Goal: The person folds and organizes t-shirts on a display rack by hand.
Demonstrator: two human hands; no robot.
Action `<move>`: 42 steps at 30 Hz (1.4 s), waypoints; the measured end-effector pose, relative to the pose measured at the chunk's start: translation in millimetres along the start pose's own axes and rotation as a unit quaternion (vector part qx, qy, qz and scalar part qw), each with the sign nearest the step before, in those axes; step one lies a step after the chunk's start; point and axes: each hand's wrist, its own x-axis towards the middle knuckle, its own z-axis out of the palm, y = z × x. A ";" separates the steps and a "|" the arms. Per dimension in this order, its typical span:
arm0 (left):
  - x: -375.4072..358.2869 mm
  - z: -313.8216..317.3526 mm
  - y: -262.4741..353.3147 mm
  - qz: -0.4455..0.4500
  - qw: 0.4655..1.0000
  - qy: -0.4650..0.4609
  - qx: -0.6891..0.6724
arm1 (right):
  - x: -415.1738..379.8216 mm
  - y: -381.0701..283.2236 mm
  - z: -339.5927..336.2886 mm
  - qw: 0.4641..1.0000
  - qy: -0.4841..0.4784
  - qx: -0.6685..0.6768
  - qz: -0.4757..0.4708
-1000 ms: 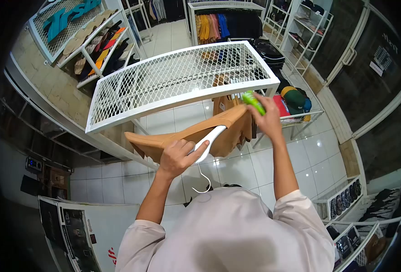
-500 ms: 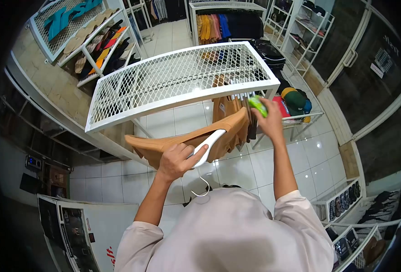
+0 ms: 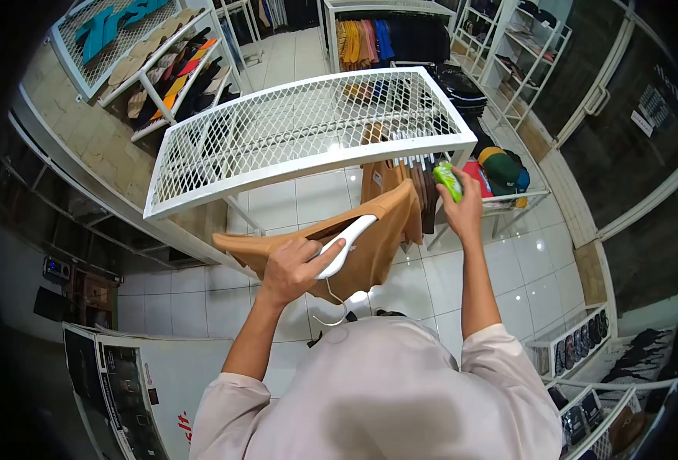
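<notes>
My left hand point(image 3: 293, 268) grips a white hanger point(image 3: 348, 247) whose metal hook points down toward me. A tan garment point(image 3: 385, 238) spreads over the hanger, its far shoulder reaching the row of hanging clothes. To the right, my right hand point(image 3: 463, 201) is closed around a small bright green object point(image 3: 448, 182), held beside the front right corner of the white mesh rack point(image 3: 308, 181). Brown and tan clothes point(image 3: 429, 195) hang on white hangers under that corner.
Caps point(image 3: 500, 170) lie on a low white stand right of the rack. Folded dark clothes point(image 3: 458, 88) are stacked behind it. Shelves with caps point(image 3: 172, 77) stand at the upper left, and a white counter point(image 3: 193, 368) is at the lower left. Glass doors point(image 3: 646, 115) are on the right.
My right hand has moved slightly right and down with the green object. The hanger has shifted a little left, its hook has swung, and the tan garment hangs more spread out.
</notes>
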 end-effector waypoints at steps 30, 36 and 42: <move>-25.0 -96.3 -17.4 -0.381 0.901 0.032 -0.205 | 6.7 -87.2 68.4 0.907 -0.212 0.355 -0.083; -30.3 -121.6 -27.2 -0.411 0.890 0.075 -0.180 | -13.6 -162.0 72.0 0.671 -0.633 0.378 -0.080; -77.4 -92.0 -34.0 -0.427 0.867 0.242 0.090 | -83.8 -188.7 102.4 0.607 -0.607 0.512 0.032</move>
